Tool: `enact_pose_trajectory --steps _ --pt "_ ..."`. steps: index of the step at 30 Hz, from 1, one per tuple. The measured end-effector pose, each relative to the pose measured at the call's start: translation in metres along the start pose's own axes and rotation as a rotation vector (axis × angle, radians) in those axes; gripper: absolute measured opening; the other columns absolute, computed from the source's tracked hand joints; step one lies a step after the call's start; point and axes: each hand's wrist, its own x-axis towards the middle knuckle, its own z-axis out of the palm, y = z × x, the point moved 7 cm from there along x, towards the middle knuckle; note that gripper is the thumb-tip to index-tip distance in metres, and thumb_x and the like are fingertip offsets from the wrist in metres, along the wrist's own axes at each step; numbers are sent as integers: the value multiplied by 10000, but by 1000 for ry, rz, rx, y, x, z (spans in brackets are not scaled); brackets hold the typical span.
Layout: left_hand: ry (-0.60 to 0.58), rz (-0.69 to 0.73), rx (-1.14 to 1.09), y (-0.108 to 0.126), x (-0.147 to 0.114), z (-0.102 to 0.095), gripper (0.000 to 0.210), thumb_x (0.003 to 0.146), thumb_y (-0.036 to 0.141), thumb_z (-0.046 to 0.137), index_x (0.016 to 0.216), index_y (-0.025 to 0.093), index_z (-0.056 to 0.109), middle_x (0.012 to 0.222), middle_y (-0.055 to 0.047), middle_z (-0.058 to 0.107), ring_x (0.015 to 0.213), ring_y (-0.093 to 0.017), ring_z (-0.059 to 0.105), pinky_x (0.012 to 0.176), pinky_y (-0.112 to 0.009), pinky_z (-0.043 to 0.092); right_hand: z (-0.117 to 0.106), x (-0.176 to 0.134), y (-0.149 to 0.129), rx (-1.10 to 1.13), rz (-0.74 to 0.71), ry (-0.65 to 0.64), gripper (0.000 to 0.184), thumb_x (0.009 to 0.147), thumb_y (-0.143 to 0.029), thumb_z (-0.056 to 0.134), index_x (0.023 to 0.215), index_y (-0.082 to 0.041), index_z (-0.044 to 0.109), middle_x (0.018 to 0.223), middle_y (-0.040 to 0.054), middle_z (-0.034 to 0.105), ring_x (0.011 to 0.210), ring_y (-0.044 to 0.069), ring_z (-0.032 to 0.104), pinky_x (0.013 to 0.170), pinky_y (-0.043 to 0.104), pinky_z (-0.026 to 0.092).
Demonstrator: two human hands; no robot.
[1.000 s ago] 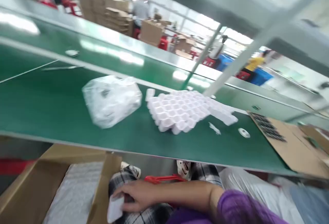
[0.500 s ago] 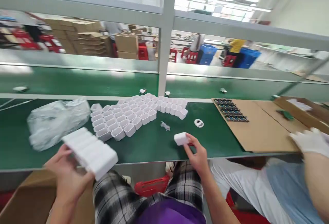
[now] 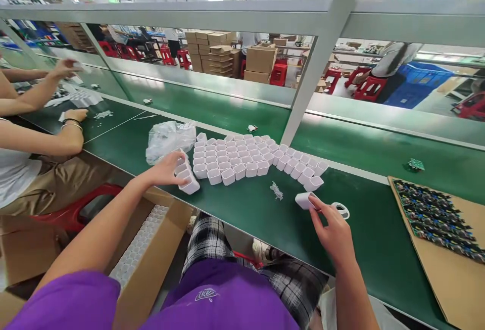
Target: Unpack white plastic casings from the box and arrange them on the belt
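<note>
My left hand (image 3: 165, 171) is closed around a short row of white plastic cups (image 3: 187, 177), their open tops facing up, at the left end of the large group. Between the fingers of my right hand (image 3: 333, 226) is a single white plastic cup (image 3: 304, 200), tilted on its side just over the table. Many more white cups (image 3: 235, 155) stand in tight rows on the green table (image 3: 242, 201), openings up. A small pile of tiny pale parts (image 3: 276, 190) lies between the rows and my right hand. A white ring (image 3: 341, 210) lies beside that hand, partly covered by it.
A clear plastic bag (image 3: 166, 140) lies left of the cups. Below the table edge, a cardboard box (image 3: 159, 249) holds rows of white pieces. On the right, circuit boards (image 3: 435, 214) rest on cardboard (image 3: 420, 264). Co-workers' arms (image 3: 41, 133) are at the far left.
My left hand has turned its row of cups openings-up and brought it to the table beside the others. My right hand still holds its cup. The view has swung left.
</note>
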Motion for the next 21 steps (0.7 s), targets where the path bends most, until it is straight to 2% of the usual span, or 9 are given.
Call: enact_pose_trajectory --steps 3,7,10,13,15,17,19,20,21 --pt "-91 72 39 6 28 8 616 500 387 771 1011 124 549 1148 -113 575 1187 -342 530 1056 -522 401 13 16 -23 41 -78 -48 234 980 -265 469 1113 -206 652 928 61 735 793 183 669 701 303 550" --pt "-169 95 50 1 54 16 691 467 404 818 1052 115 588 1248 -143 567 1238 -369 516 1075 -538 382 63 34 -63 58 -153 -202 264 991 -224 423 1104 -214 662 937 55 738 845 183 654 742 303 549" --pt "-177 140 -7 1 59 18 774 526 438 798 1179 94 568 1349 -167 516 1314 -388 458 1093 -566 350 103 46 -83 8 -192 -315 295 968 -156 423 1125 -217 665 984 49 743 875 196 643 767 313 551" --pt "-102 142 -86 -10 47 13 930 517 464 820 1331 161 485 1520 -159 356 1457 -389 258 1162 -550 268 119 51 -93 -11 -179 -332 344 957 -130 416 1198 -215 646 1136 73 708 936 210 649 819 346 559" --pt "36 115 -199 -31 27 4 961 565 492 799 1395 206 409 1559 -126 303 1478 -340 235 1171 -501 299 114 48 -100 10 -138 -240 348 973 -163 416 1252 -216 618 1193 98 672 967 206 657 850 349 562" --pt "294 12 -382 -69 -8 -5 804 679 490 723 1371 218 419 1512 -103 385 1432 -281 350 1125 -433 395 109 40 -113 73 -126 -144 336 981 -190 440 1276 -224 596 1173 103 658 965 188 666 833 320 571" --pt "611 -248 -543 -124 -62 -1 548 783 455 618 1256 206 499 1382 -97 526 1306 -231 508 1031 -378 490 113 29 -136 183 -189 -131 335 967 -168 483 1281 -233 581 1129 93 658 965 174 670 815 291 579" --pt "742 -436 -588 -153 -96 11 428 822 437 559 1178 199 533 1292 -95 590 1212 -208 579 973 -358 527 120 24 -151 248 -241 -159 344 957 -150 500 1282 -234 574 1110 90 659 974 174 669 822 288 580" --pt "819 -606 -600 -177 -132 29 356 851 427 497 1108 187 548 1195 -103 636 1109 -199 632 901 -354 560 128 18 -166 311 -292 -201 353 950 -134 506 1283 -233 567 1100 89 660 986 177 666 838 293 581"
